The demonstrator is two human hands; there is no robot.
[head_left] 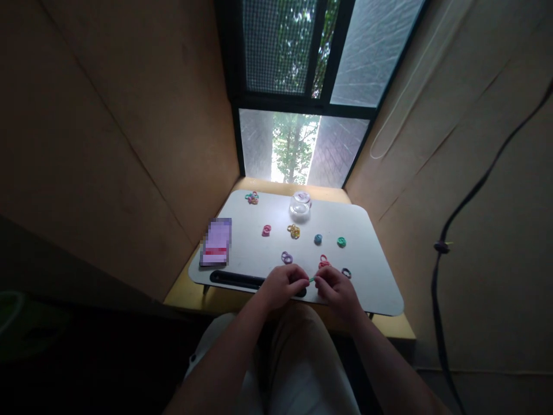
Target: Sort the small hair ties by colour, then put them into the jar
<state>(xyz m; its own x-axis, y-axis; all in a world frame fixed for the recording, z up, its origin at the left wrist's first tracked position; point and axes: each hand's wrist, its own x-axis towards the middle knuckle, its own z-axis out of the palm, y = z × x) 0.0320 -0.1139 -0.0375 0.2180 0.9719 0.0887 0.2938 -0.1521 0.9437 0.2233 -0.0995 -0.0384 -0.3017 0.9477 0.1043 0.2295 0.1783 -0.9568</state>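
Note:
Above the table's near edge, my left hand (285,285) and my right hand (338,291) both pinch a small green hair tie (311,279) between them. Just beyond the fingers lie red hair ties (324,261), partly covered by my right hand. Purple hair ties (287,257) sit past my left hand, and a dark hair tie (346,272) is to the right. Farther back are small groups of pink hair ties (266,230), yellow hair ties (294,231), blue hair ties (318,238) and green hair ties (341,242).
The white table (371,282) stands below a window. A mixed-colour pile of hair ties (252,198) lies at its far left, a clear round container (299,208) at the back. A pixelated phone-like object (216,242) rests left. A black slot (237,280) runs along the near edge.

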